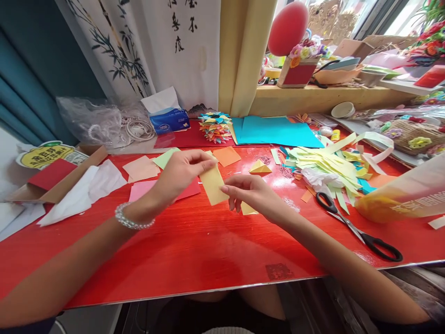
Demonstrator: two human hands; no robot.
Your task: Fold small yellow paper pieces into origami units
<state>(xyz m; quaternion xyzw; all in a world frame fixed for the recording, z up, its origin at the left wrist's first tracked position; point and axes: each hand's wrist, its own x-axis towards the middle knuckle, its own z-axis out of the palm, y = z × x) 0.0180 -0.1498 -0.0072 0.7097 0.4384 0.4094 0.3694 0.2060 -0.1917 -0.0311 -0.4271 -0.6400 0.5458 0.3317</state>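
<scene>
Between my hands a rectangle of yellow paper (212, 185) is held up above the red table. My left hand (186, 169) pinches its upper edge between thumb and fingers. At the lower right edge, the thumb and forefinger of my right hand (252, 192) grip it. Another piece of yellow paper (249, 210) lies partly hidden under my right hand. Just beyond that hand sits a folded yellow paper triangle (260, 167). Orange (227, 156), peach (140, 168), green (166, 159) and pink (139, 189) paper squares lie around my left hand.
Black-handled scissors (358, 227) lie open at the right, beside a heap of pale green paper strips (323, 162). Blue sheets (278, 131) and a multicoloured folded-paper piece (215, 127) are at the back. A cardboard tray (66, 183) and white tissue (74, 195) sit left.
</scene>
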